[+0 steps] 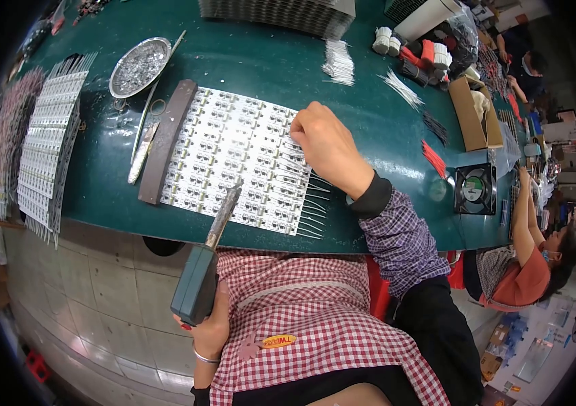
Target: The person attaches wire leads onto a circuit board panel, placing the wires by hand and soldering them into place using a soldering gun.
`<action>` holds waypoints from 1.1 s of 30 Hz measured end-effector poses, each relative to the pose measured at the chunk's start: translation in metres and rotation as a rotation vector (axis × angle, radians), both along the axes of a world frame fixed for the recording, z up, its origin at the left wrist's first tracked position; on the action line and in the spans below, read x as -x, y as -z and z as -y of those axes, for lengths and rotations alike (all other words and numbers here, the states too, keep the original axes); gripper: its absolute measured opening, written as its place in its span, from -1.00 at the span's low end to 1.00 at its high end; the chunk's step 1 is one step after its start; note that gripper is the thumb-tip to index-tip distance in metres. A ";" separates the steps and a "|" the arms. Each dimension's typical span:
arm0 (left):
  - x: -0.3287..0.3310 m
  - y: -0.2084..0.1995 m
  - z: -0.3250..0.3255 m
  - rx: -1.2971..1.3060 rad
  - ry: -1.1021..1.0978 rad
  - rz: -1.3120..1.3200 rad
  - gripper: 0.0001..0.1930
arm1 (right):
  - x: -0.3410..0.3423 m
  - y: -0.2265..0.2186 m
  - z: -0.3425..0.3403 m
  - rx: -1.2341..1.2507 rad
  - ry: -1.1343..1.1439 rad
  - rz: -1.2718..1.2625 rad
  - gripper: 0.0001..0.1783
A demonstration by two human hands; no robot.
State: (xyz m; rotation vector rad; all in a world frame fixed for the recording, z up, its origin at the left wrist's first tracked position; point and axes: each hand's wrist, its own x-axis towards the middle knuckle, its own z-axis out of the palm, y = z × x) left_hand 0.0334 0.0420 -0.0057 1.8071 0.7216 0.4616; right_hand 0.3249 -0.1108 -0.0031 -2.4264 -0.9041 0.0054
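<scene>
Panel of circuit boards [234,155], lying flat on the green surface [247,61] before the person, its left edge along a dark grey bar [166,142]. The panel is probably light, thin and fairly stiff, with a smooth face that may slip under a fingertip; its small components look fragile, so the outer edges offer the safest hold. White wires [312,211] project from the right edge; slender and pliant, they would best be taken singly along their length, as a tug could strain the ends at the boards.

Right grip [328,139]: fingers drawn together at the panel's upper right edge; whether a wire is pinched between them cannot be told. Left grip [210,325]: closed around the dark green housing of a soldering tool [193,284], whose metal barrel slants up over the panel's near edge. Contact between tip and panel is uncertain. The tool is likely heavier and rigid, to be held by the housing only, since the barrel may be hot.

Farther out: a metal bowl [112,78] of silvery scraps, upper left; stacked panels [51,142], far left; loose white wires [339,62], beyond the panel; red wires [433,159] and a fan [475,188], right.
</scene>
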 end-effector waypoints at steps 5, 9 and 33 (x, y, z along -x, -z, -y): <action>-0.002 -0.002 0.001 0.021 0.000 0.025 -0.81 | 0.000 0.008 -0.002 0.097 0.005 0.186 -0.94; -0.001 -0.002 0.001 0.039 -0.009 0.032 -0.81 | 0.001 0.006 -0.007 0.137 -0.012 0.229 -0.91; -0.004 -0.009 0.005 -0.005 -0.014 0.057 -0.85 | -0.020 0.004 -0.001 0.282 -0.205 0.141 -0.89</action>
